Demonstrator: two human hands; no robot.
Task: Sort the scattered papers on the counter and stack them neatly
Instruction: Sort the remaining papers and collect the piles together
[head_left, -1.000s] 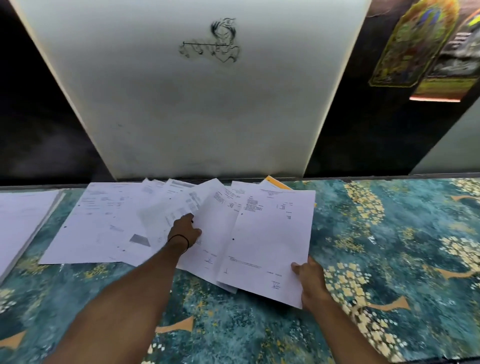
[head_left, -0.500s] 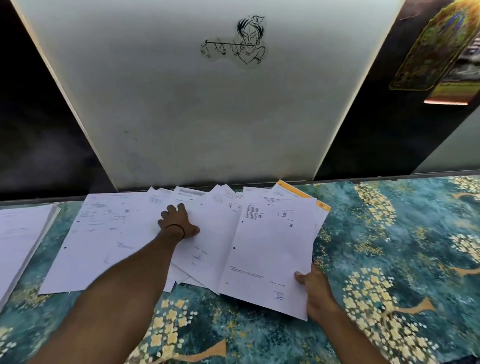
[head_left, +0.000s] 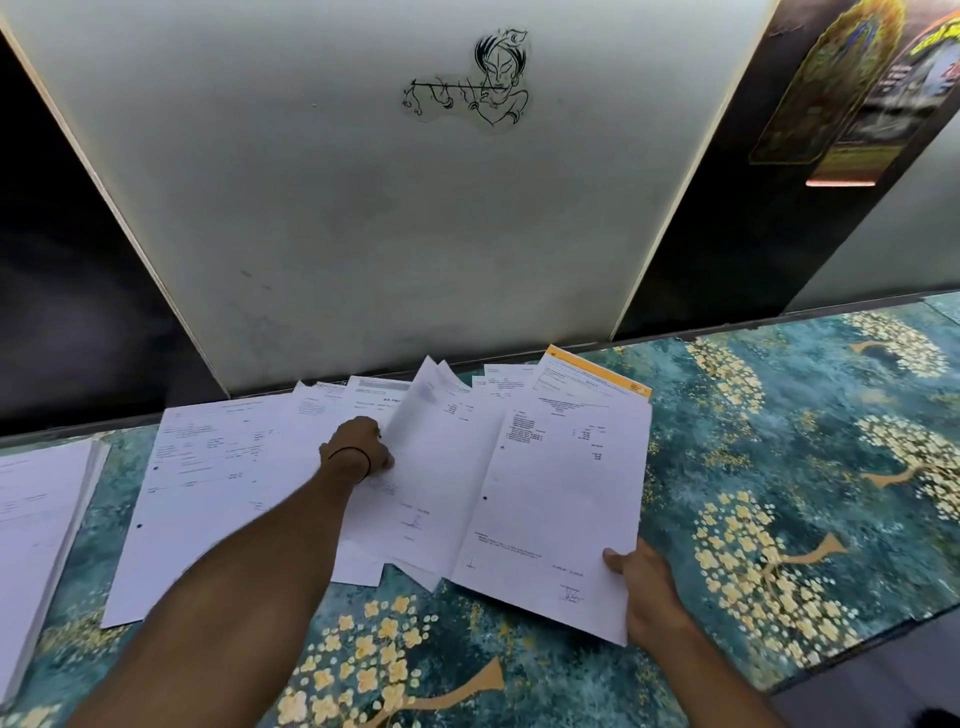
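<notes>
Several white printed sheets lie fanned and overlapping on the patterned counter (head_left: 779, 467). My right hand (head_left: 641, 577) pinches the near right corner of the top sheet (head_left: 561, 499), thumb on top. My left hand (head_left: 358, 444), a black band at the wrist, reaches into the middle of the fan and holds the edge of a lifted sheet (head_left: 421, 415); its fingers are hidden under the paper. A sheet with an orange border (head_left: 597, 376) pokes out at the back right. Another wide sheet (head_left: 208, 478) lies flat at the left.
A separate pile of papers (head_left: 36, 514) sits at the far left edge. A white panel with a line drawing (head_left: 467, 88) rises behind the counter. Posters (head_left: 857, 88) hang at the upper right. The counter's near right edge drops off at the lower right.
My left hand has slid slightly right, and a sheet's edge now stands lifted beside it. The right hand keeps its hold on the top sheet's corner. The camera tilted a little.
</notes>
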